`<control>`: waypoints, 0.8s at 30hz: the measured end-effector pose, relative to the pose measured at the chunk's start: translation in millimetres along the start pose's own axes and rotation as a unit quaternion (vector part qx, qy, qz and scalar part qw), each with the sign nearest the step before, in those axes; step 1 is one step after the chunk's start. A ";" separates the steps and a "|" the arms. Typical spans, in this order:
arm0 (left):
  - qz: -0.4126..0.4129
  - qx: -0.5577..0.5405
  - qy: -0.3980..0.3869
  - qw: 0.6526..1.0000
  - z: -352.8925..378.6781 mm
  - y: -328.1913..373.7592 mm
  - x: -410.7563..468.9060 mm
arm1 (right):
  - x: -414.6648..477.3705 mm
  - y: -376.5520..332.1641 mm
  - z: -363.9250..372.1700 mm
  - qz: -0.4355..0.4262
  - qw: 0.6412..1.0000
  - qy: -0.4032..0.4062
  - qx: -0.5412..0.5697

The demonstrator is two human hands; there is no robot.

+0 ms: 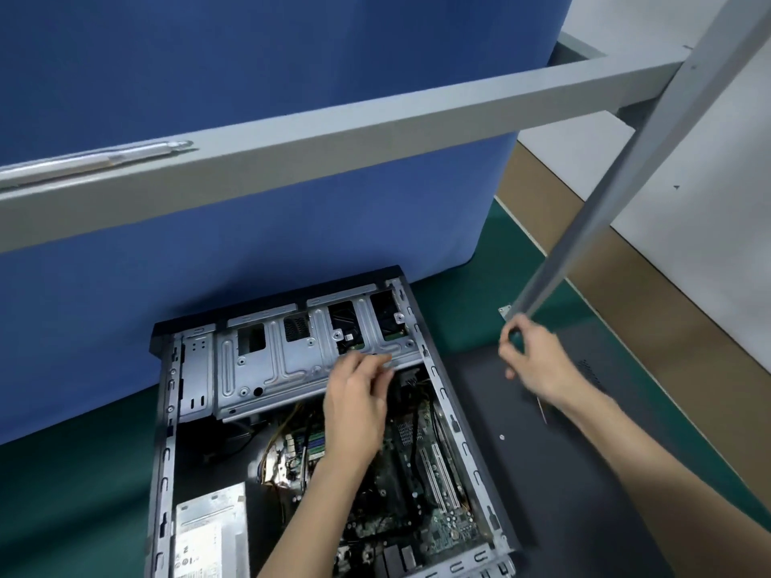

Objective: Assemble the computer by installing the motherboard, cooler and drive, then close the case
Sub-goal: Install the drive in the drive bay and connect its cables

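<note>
Power supply (208,531): housed in the near left corner of the open case (165,410). Motherboard (421,473): seated inside, partly hidden by the left hand (354,410), whose fingers are relaxed at the drive cage (271,360) edge. Side panel (542,494): laid right of the case. Right hand (530,360): curled, contents not discernible. Blue partition (250,98): set behind.

This looks like an electronics assembly or repair workshop: a table (62,506) topped with green matting, probably anti-static, a grey metal frame (375,131) overhead, a blue partition (250,56) behind, and an opened computer case (167,415) lying there.
</note>
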State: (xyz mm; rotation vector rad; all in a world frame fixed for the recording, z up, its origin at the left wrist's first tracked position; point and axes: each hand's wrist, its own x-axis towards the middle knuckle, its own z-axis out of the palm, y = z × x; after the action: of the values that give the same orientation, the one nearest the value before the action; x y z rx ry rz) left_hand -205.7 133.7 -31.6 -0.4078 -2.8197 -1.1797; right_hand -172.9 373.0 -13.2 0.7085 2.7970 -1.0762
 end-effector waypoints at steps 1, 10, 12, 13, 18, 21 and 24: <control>0.002 0.007 -0.004 1.000 6.8 4.5 -1.8 | -1.9 15.6 10.6 0.020 0.999 -0.036 -0.026; -0.007 0.046 0.014 0.999 27.5 7.0 -3.3 | -16.7 89.9 66.0 0.101 0.963 -0.152 -0.200; -0.010 0.043 0.017 0.999 29.2 6.6 -3.0 | -16.9 92.7 74.7 0.093 0.959 -0.148 -0.224; -0.012 0.042 0.018 0.999 29.9 6.5 -2.7 | -16.7 94.1 79.0 0.085 0.957 -0.145 -0.235; -0.020 0.038 0.019 0.999 29.9 7.2 -1.9 | -16.2 82.7 69.0 0.085 0.971 -0.107 -0.194; -0.032 -0.035 0.006 0.999 25.2 16.4 1.5 | -4.3 45.1 39.9 0.134 0.988 -0.001 0.077; -0.076 -0.196 -0.014 0.977 18.3 38.0 7.8 | 2.2 -15.8 8.4 0.122 0.934 -0.062 0.330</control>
State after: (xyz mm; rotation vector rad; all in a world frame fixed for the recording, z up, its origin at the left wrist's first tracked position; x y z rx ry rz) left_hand -202.4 173.9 -17.1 -0.2279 -2.6708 -1.7841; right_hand -182.7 358.2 -10.2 0.9540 2.1381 -1.9354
